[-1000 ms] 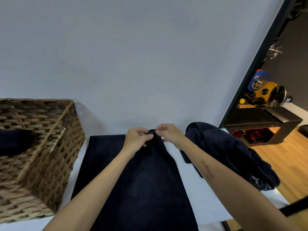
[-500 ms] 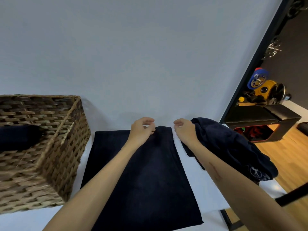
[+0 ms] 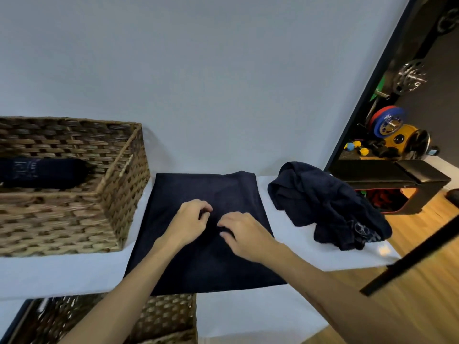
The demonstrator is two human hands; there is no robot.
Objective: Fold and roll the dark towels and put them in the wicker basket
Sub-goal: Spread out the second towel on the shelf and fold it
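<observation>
A dark towel lies flat on the white table, folded into a long rectangle. My left hand and my right hand rest side by side on its middle, fingers curled and touching the cloth, gripping nothing that I can see. The wicker basket stands to the left with one rolled dark towel inside. A crumpled heap of dark towels lies on the table to the right.
A second wicker basket sits on a lower shelf under the table's front edge. The wall is close behind. To the right stand a black bench, weight plates and a wooden floor. A black bar crosses at lower right.
Both hands have let go of the towel's far edge and drawn back toward me to its middle. The towel now lies flat. The view has tilted down and pulled back.
</observation>
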